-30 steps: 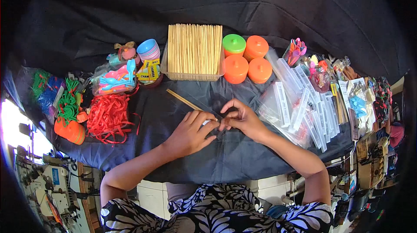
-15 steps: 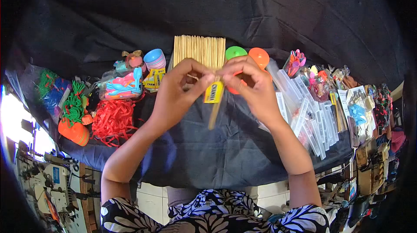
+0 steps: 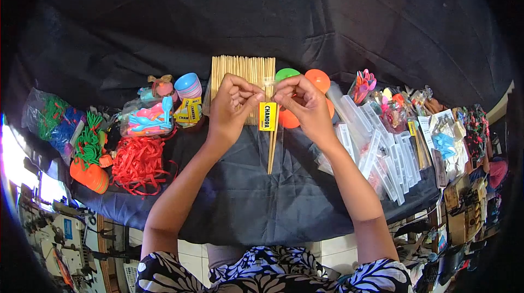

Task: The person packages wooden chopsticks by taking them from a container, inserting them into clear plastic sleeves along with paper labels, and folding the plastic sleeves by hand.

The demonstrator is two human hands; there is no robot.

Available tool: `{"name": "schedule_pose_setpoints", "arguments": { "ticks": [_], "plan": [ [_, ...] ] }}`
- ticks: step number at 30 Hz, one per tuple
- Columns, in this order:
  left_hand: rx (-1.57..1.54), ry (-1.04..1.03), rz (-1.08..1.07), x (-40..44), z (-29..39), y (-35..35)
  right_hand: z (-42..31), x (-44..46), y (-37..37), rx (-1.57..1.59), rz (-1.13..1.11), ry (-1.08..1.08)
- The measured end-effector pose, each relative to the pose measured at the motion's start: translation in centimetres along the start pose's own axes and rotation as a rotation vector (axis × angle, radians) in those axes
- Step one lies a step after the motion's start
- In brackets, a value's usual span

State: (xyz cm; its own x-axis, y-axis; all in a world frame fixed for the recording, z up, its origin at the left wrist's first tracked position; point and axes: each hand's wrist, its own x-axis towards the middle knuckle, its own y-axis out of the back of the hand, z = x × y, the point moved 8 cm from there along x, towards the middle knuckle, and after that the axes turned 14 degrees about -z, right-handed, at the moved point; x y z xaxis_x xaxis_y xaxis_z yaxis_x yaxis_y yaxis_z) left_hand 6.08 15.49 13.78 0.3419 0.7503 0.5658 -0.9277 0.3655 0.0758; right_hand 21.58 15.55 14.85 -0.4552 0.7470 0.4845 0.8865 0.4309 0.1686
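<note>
In front of me hangs a narrow clear plastic sleeve (image 3: 263, 154), its top end between my two hands. Inside or behind it a pair of chopsticks (image 3: 272, 154) points down, along with a yellow card (image 3: 267, 116) printed CHANDRA. My left hand (image 3: 229, 108) is closed, thumb and forefinger pinching the sleeve's left side near the top. Opposite it, my right hand (image 3: 305, 106) pinches the right side. Directly behind the hands lies a row of many chopsticks (image 3: 240, 66), partly covered by my fingers.
Stacked pastel cups (image 3: 188, 85), more yellow cards (image 3: 188, 111), bagged plastic spoons (image 3: 150, 120) and red ribbon shreds (image 3: 138, 164) lie left. Green (image 3: 286, 73) and orange lids (image 3: 317, 80) sit behind my right hand. Several clear plastic cases (image 3: 385, 151) are piled right on the black cloth (image 3: 234, 200).
The chopsticks, blurred before, now hang steady, and the yellow card faces me fully. My hands stay pinched together at the sleeve's top. The whole view has shifted slightly.
</note>
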Motion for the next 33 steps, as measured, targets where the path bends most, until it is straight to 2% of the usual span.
{"name": "schedule_pose_setpoints", "arguments": {
  "ticks": [8, 11, 13, 20, 22, 23, 25, 26, 28, 33],
  "plan": [
    [0.098, 0.052, -0.054, 0.0, 0.8, -0.1, -0.4, -0.3, -0.4, -0.094, 0.009, -0.032],
    [0.158, 0.091, -0.074, 0.0, 0.8, -0.1, -0.8, -0.4, -0.7, -0.151, 0.014, -0.104],
    [0.276, 0.2, -0.114, -0.2, 0.2, -0.1, -1.7, -0.4, -0.7, -0.28, 0.023, -0.064],
    [0.256, 0.238, -0.088, -0.4, 0.5, -0.1, -1.6, -0.4, -0.7, -0.32, -0.013, -0.131],
    [0.106, 0.27, -0.099, -0.6, -0.3, 0.0, -1.8, -0.4, -0.4, -0.303, 0.017, -0.012],
    [0.106, 0.27, -0.1, -0.6, -0.5, -0.1, -1.2, -0.3, -0.2, -0.303, 0.017, -0.012],
    [0.122, 0.098, -0.03, -0.5, 0.5, 0.3, -0.9, -0.1, 0.1, -0.37, 0.022, 0.044],
    [0.12, 0.099, -0.031, -0.5, 0.4, 0.3, -0.8, -0.2, 0.2, -0.37, 0.023, 0.042],
    [0.023, 0.158, -0.061, -0.5, -0.2, 0.1, 0.5, -0.2, -0.1, -0.05, -0.009, -0.116],
    [-0.02, 0.223, -0.022, -0.6, -0.6, 0.3, 2.2, -0.3, -1.0, 0.147, -0.074, -0.175]
  ]
}}
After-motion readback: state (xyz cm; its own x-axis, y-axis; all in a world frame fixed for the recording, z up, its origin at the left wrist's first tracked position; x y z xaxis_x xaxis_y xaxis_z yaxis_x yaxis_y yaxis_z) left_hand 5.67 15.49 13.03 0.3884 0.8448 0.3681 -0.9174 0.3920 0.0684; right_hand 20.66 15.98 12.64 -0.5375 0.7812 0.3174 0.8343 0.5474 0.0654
